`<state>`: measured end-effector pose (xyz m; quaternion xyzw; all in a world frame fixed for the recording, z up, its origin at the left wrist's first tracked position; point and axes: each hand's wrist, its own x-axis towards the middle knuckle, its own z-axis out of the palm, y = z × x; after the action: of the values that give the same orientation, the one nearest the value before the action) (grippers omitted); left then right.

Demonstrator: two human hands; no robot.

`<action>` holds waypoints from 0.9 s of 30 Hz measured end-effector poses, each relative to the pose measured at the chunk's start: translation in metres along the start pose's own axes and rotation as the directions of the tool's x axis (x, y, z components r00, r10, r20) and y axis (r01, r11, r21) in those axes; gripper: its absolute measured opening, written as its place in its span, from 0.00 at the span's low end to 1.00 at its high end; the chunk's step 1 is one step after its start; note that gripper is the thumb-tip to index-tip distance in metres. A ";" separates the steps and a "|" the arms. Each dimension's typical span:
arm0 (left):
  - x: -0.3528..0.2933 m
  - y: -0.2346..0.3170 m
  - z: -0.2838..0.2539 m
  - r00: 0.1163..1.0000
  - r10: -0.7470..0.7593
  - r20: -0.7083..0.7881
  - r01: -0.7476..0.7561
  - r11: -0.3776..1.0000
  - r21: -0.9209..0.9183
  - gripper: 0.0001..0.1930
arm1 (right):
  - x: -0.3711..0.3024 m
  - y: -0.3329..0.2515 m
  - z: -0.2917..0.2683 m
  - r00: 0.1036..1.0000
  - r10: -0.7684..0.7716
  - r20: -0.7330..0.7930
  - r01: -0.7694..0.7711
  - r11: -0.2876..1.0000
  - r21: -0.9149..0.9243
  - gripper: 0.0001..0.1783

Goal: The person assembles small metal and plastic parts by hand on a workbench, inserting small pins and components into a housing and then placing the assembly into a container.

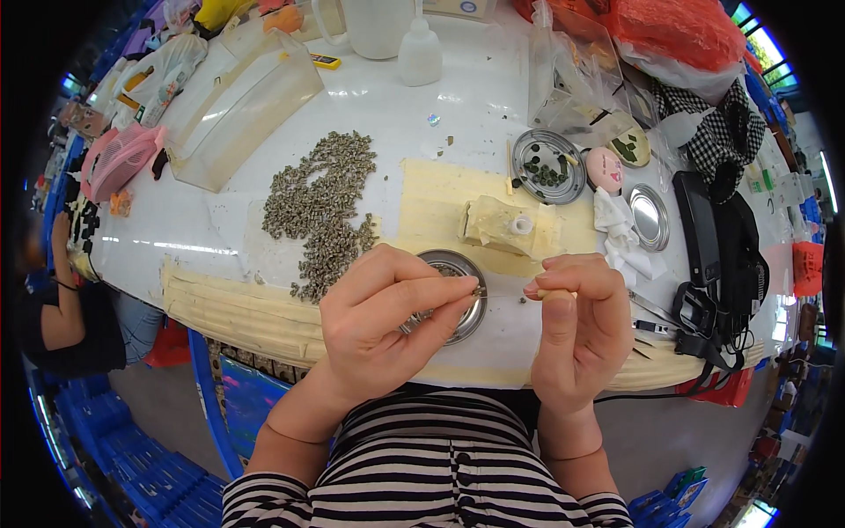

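Between thumb and forefinger, my left hand (383, 317) pinches a small metal part (478, 291), much like those in the pile. My right hand (581, 330) has its fingers curled round a thin needle-like tool (506, 297); a pale yellowish end shows at the fingertips. The tool's fine shaft points left toward the metal part. Whether the two touch is too small to tell. Under my left fingertips lies a round metal dish (473, 326), partly hidden by the hand. To its left spreads a pile of small grey metal parts (321, 189).
Beyond my hands a tape-wrapped block (495, 225) with a white nozzle stands on yellow tape. Dark green pieces lie in a round tin (550, 167) at the right, near a second metal dish (649, 217). A black strapped device (704, 238) sits farther right. Another person (75, 308) sits at left.
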<state>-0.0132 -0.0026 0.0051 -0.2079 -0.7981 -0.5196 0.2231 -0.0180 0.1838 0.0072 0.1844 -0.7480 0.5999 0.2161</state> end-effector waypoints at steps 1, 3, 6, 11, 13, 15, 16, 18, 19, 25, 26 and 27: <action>0.000 0.000 0.000 1.000 0.001 0.000 -0.001 1.000 0.001 0.11 | 0.000 0.000 0.000 1.000 0.003 -0.003 -0.003 1.000 -0.002 0.04; 0.000 0.000 0.000 1.000 0.000 -0.002 0.000 1.000 0.003 0.12 | 0.000 0.001 0.000 1.000 0.007 -0.005 -0.007 1.000 -0.012 0.04; -0.001 0.000 0.000 1.000 -0.003 -0.004 0.003 1.000 0.007 0.12 | 0.000 0.000 0.000 1.000 0.007 -0.002 -0.007 1.000 -0.026 0.04; 0.000 0.000 0.000 1.000 0.000 -0.005 0.000 1.000 0.011 0.11 | 0.001 0.001 0.000 1.000 0.001 -0.002 -0.001 0.999 -0.043 0.04; -0.001 0.000 0.000 1.000 -0.001 -0.005 0.001 1.000 0.014 0.12 | 0.001 0.001 0.001 1.000 0.003 0.002 -0.003 0.999 -0.050 0.04; 0.000 -0.001 0.000 1.000 0.008 -0.006 -0.008 1.000 0.018 0.12 | 0.002 0.001 0.001 1.000 -0.001 0.010 0.001 0.998 -0.058 0.04; 0.000 -0.001 0.000 1.000 0.012 -0.006 -0.012 1.000 0.020 0.12 | 0.002 0.001 0.001 1.000 -0.006 0.016 0.007 0.998 -0.063 0.04; 0.000 0.000 0.000 1.000 0.012 -0.005 -0.012 1.000 0.020 0.12 | 0.002 0.001 0.001 1.000 -0.003 0.018 0.004 0.998 -0.068 0.04; 0.000 0.000 0.000 1.000 0.012 -0.005 -0.012 1.000 0.021 0.12 | 0.002 0.000 0.001 1.000 0.005 0.014 -0.004 0.998 -0.068 0.04; 0.000 -0.001 0.000 1.000 0.015 -0.006 -0.015 1.000 0.015 0.12 | 0.005 -0.005 0.002 0.985 0.081 -0.153 -0.081 0.997 0.007 0.04; 0.000 -0.001 0.000 1.000 0.017 -0.006 -0.017 1.000 0.014 0.12 | 0.007 -0.007 0.001 0.977 0.078 -0.201 -0.082 0.997 -0.010 0.04; 0.000 -0.001 0.000 1.000 0.019 -0.006 -0.019 1.000 0.012 0.12 | 0.012 -0.007 -0.001 0.985 -0.030 -0.169 -0.002 0.983 -0.184 0.04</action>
<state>-0.0134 -0.0033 0.0047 -0.2126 -0.7986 -0.5131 0.2318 -0.0239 0.1833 0.0199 0.1168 -0.7775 0.5404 0.2996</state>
